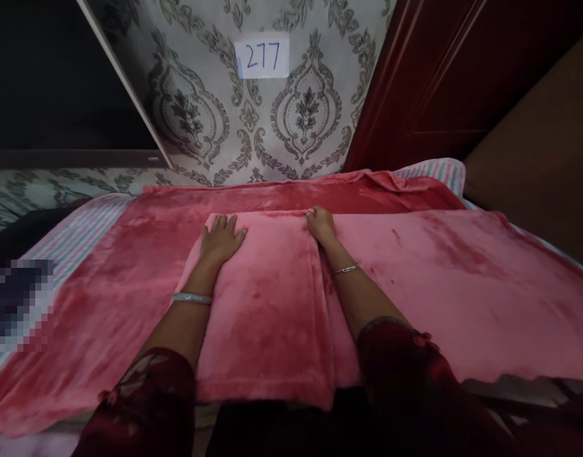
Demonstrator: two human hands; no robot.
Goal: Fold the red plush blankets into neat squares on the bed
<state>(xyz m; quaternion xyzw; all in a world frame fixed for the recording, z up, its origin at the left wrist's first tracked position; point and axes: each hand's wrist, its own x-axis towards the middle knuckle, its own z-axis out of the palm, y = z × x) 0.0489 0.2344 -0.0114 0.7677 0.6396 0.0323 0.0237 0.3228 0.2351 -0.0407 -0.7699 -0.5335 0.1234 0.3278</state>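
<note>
A pink plush blanket (262,304) lies partly folded before me, with one section turned over on top of the rest. My left hand (221,238) rests flat on the far left corner of this folded section, fingers spread. At the section's far right corner, my right hand (320,223) is closed, pinching the blanket's edge between thumb and fingers. A single layer of the blanket stretches to the right under my right forearm. Beneath and to the left spreads a darker pink plush layer (110,273); whether it belongs to the same blanket I cannot tell.
A striped cloth (89,222) shows under the plush at the left and far right. Behind stands a patterned wall (248,117) with a paper (262,56) marked 277. A dark screen (67,76) hangs at upper left; a dark red wooden panel (424,76) rises at right.
</note>
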